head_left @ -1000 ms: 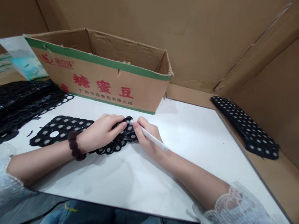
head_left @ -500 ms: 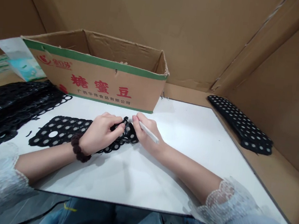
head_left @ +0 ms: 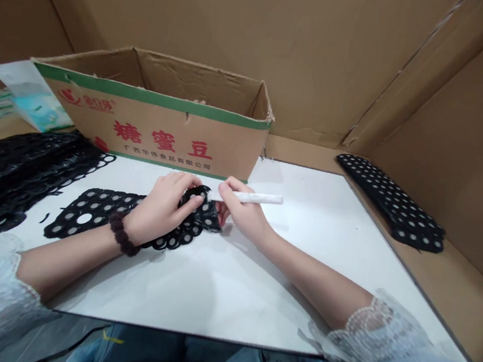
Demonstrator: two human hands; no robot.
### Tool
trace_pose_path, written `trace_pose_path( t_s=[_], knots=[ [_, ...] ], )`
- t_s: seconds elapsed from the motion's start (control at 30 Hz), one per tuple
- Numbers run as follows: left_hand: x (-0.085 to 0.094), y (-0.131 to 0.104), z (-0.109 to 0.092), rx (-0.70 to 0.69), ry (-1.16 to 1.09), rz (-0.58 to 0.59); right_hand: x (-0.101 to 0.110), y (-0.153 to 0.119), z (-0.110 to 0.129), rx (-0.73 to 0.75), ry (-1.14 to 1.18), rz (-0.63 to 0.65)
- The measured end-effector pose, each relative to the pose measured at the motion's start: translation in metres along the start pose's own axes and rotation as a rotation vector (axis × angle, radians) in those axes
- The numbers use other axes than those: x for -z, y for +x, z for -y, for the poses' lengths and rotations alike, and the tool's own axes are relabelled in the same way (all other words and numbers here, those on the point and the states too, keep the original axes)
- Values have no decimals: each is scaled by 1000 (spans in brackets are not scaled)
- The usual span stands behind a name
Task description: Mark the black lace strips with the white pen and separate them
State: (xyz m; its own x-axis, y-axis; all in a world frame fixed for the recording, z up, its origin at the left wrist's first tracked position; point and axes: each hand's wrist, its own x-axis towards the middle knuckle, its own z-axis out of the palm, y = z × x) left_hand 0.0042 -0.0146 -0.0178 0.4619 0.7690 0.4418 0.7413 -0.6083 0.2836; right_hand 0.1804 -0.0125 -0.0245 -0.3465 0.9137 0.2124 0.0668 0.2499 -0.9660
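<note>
A black sheet of joined rings with pale round centres [head_left: 95,205] lies on the white board, its right end bunched up between my hands. My left hand [head_left: 171,202], with a dark beaded band at the wrist, pinches that raised end between thumb and fingers. In my right hand [head_left: 242,207] is a slim white pen-like tool [head_left: 261,198], its tip against the rings beside my left thumb. The right fingertips are partly hidden behind the sheet's edge.
An open cardboard box [head_left: 155,129] stands at the back of the white board [head_left: 302,259]. Piled black ring sheets [head_left: 17,177] are on the left. A stack of similar sheets [head_left: 391,202] rests at the right. Cardboard walls [head_left: 318,61] surround the place.
The white tool has swung from slanting down to the right to nearly level. My left hand has shifted slightly left, and the raised sheet end has turned a little.
</note>
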Motion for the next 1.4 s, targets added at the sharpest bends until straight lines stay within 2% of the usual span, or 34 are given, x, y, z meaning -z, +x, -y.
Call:
trace_pose_path(
  t_s=[0.1,0.2,0.33,0.57,0.8,0.93,1.03,1.13,1.2,1.27,1.4],
  knots=[
    [1,-1,0,-18,-15,-131,0,1,-2,-60,137,62],
    [2,-3,-4,-24,1,-140,-1,1,-3,-59,185,61],
    [4,-3,-8,59,-101,-134,-1,0,-3,-33,144,35],
    [7,-4,-12,173,-240,-80,-4,-9,6,65,-114,13],
    [8,-6,-17,263,-307,2,-10,-19,14,247,-525,38],
    [8,-6,-21,273,-258,10,-15,-23,16,214,-588,25],
    [6,-7,-22,248,-162,21,-16,-23,11,98,-548,-24],
    [2,-7,-21,196,-64,31,-14,-19,4,-63,-402,-86],
    [0,-7,-19,165,-42,4,-13,-16,0,-118,-298,-100],
    [-1,-7,-18,146,-55,-26,-12,-14,-2,-115,-208,-116],
    [-2,-7,-14,125,-89,-52,-11,-13,1,1,-75,-171]
  ],
)
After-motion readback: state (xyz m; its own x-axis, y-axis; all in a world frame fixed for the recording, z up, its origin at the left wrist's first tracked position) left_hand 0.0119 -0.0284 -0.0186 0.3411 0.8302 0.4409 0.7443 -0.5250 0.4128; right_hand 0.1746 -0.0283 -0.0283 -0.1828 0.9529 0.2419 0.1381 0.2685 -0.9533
